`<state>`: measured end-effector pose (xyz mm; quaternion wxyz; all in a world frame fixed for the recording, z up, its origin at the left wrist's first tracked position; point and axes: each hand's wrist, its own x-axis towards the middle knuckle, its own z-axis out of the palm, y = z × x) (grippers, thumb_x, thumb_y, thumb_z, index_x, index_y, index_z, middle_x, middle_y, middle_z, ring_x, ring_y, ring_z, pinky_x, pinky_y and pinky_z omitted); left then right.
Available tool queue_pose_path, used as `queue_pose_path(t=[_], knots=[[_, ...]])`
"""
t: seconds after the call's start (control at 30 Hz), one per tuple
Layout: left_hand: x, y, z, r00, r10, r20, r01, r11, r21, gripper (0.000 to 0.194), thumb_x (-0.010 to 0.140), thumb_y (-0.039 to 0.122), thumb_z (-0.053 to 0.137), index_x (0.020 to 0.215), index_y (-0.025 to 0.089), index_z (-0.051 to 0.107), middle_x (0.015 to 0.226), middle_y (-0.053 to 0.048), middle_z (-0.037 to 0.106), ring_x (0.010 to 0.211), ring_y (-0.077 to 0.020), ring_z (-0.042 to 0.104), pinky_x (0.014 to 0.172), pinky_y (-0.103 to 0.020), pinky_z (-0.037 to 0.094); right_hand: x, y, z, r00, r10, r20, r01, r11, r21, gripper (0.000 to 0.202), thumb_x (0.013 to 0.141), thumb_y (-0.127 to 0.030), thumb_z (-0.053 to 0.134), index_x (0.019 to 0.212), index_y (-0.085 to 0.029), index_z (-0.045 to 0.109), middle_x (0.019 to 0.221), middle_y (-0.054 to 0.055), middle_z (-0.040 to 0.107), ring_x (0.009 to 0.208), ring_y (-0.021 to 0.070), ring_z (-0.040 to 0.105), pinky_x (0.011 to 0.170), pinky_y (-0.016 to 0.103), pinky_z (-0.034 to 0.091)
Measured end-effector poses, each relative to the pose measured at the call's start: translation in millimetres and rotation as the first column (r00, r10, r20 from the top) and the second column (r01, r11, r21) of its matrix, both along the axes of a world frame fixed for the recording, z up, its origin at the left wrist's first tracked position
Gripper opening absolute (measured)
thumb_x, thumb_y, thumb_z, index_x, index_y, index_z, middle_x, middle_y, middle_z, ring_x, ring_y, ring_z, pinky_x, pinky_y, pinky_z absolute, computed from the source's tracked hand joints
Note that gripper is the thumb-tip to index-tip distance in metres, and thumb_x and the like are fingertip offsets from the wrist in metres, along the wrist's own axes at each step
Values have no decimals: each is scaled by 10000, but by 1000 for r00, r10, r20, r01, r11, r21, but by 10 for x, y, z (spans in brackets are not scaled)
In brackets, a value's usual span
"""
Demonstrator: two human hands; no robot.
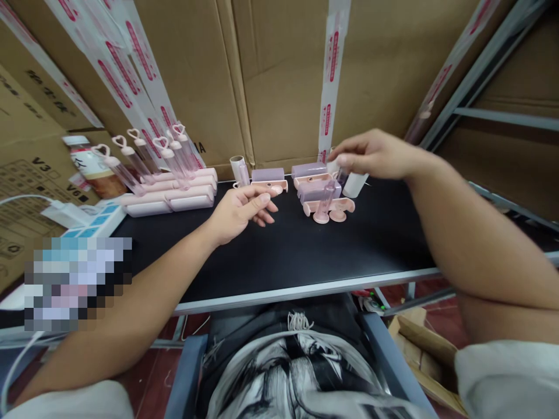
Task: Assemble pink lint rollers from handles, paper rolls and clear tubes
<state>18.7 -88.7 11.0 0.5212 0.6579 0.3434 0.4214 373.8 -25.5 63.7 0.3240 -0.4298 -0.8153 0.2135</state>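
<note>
My left hand (pixel 244 210) hovers over the black table with its fingers loosely stretched and nothing visible in them. Just behind its fingertips lie a pale pink tray-like part (pixel 257 184) and a lilac translucent cover (pixel 268 174). My right hand (pixel 371 154) reaches down with thumb and fingers brought together at a group of parts; what they hold is partly hidden. Below them are a lilac cover (pixel 318 191), a pink holder piece (pixel 349 205) and a clear pink tube (pixel 324 203) standing on a round base. A white cylinder (pixel 356 184) leans beside the right fingers.
Assembled pink pieces (pixel 174 198) with upright heart-topped tubes (pixel 131 157) stand at the left. Near them are a drink bottle (pixel 89 166) and a power strip (pixel 98 221). Cardboard boxes (pixel 279 75) rise along the back; a metal shelf frame (pixel 484 75) flanks the right.
</note>
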Motion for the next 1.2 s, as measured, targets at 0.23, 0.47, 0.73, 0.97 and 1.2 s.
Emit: queue_pose_path(t=[0.23, 0.47, 0.73, 0.97, 1.2], knots=[[-15, 31, 9, 998, 36, -50, -33, 998, 49, 668, 782, 710, 874, 1108, 141, 752, 902, -67, 795, 685, -166, 773, 625, -252, 600, -219, -186, -296, 988, -2, 153, 3, 1000, -7, 548, 812, -739, 783, 922, -202, 800, 682, 1, 668, 607, 148, 519, 587, 319, 371], [-38, 3, -120, 886, 136, -442, 124, 851, 511, 404, 995, 488, 709, 1213, 154, 773, 949, -66, 802, 799, -163, 746, 764, -286, 605, -58, -218, -170, 989, 10, -147, -4, 999, 38, 476, 814, -672, 853, 762, -217, 721, 679, 19, 626, 621, 149, 499, 583, 327, 384], [73, -55, -141, 862, 332, -383, 320, 231, 919, 580, 997, 281, 747, 1542, 269, 548, 1609, -192, 551, 1510, -321, 541, 1205, -548, 516, -739, -435, -305, 820, 142, -555, -376, 865, -333, 547, 797, -688, 888, 828, -210, 624, 588, -50, 527, 441, 76, 397, 416, 245, 283], [44, -86, -75, 863, 326, -386, 341, 187, 921, 260, 1039, 335, 656, 1259, 197, 657, 1387, -181, 725, 1335, -305, 673, 1155, -505, 530, -445, -305, 44, 880, 212, 426, -123, 966, -226, 278, 884, -476, 824, 868, -206, 761, 720, 14, 730, 578, 139, 603, 530, 274, 399], [19, -46, -103, 657, 340, -672, 382, 618, 687, 354, 1024, 480, 609, 1183, 173, 681, 988, -70, 756, 845, -211, 704, 783, -328, 523, -262, -243, -117, 596, 21, 803, 196, 966, -170, 173, 869, -364, 781, 840, -194, 776, 838, 62, 789, 748, 220, 695, 647, 321, 414]])
